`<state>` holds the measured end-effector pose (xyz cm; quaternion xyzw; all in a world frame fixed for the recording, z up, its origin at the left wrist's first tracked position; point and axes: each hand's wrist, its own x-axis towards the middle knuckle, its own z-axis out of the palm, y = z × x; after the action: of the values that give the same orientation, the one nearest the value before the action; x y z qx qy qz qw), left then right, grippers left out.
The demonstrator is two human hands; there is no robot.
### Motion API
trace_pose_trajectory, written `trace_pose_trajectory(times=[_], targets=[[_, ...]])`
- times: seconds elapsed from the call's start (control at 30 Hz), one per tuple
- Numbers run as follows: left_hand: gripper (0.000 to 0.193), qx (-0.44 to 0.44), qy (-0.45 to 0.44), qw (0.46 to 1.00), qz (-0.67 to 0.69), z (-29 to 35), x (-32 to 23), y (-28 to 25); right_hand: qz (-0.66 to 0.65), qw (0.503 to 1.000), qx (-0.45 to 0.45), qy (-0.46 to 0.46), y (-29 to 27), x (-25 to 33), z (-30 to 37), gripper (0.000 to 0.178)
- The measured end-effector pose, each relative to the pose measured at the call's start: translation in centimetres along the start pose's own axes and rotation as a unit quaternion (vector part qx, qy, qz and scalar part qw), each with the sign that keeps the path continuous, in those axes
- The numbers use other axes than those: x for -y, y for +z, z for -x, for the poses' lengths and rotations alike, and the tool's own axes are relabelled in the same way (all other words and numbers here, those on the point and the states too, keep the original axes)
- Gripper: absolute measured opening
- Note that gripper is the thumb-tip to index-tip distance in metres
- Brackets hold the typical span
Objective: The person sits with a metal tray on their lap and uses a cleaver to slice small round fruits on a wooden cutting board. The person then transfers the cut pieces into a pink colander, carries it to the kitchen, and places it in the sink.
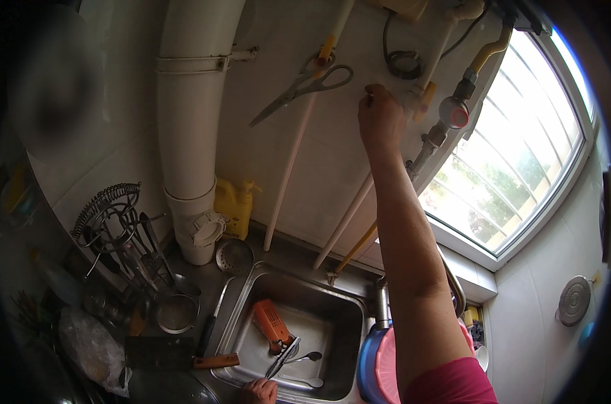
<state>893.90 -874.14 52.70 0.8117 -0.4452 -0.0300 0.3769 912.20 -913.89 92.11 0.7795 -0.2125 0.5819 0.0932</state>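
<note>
My right arm reaches up to the wall, and my right hand is closed there with its fingertips pinched together; I cannot make out what is in them. Left of it, apart from the hand, grey-handled scissors hang by one loop from a yellow valve handle on a pipe. At the bottom, my left hand is partly cut off, its fingers curled at the sink's front edge near the end of a metal utensil. In the sink lie an orange box-shaped item, a dark spoon and a pale spoon.
A utensil rack, a strainer and a cleaver with a wooden handle are at left. A thick drainpipe, yellow jug and skimmer stand behind. Right of the sink are a tap and pink basin.
</note>
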Motion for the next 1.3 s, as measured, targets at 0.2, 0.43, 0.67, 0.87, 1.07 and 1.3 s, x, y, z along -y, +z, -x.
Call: trace_pose_trajectory(times=[0.2,0.43,0.67,0.87,1.07,1.3], targets=[[0.011,-0.001,-0.001,1.0,0.009,0.1,0.3,0.4,0.01,0.999,-0.02,-0.029,-0.1,0.0,-0.3,0.019],[0.011,0.002,-0.002,1.0,0.009,0.1,0.1,0.3,0.049,0.996,-0.05,-0.048,0.5,-0.8,-1.4,0.014],[0.012,0.015,-0.006,1.0,0.017,0.1,0.3,0.2,0.053,0.998,-0.032,-0.031,0.1,0.0,-1.6,0.017],[0.011,0.032,-0.012,0.999,0.022,0.0,0.3,0.1,0.062,0.998,-0.008,-0.001,-0.1,0.4,-2.1,0.02],[0.01,0.04,-0.01,0.999,0.023,0.3,0.6,0.4,0.083,0.996,0.017,0.011,0.3,0.3,-1.9,0.022],[0.01,0.038,-0.002,0.999,0.02,0.1,0.5,0.1,0.068,0.995,0.057,0.044,0.0,1.2,-2.3,0.021]])
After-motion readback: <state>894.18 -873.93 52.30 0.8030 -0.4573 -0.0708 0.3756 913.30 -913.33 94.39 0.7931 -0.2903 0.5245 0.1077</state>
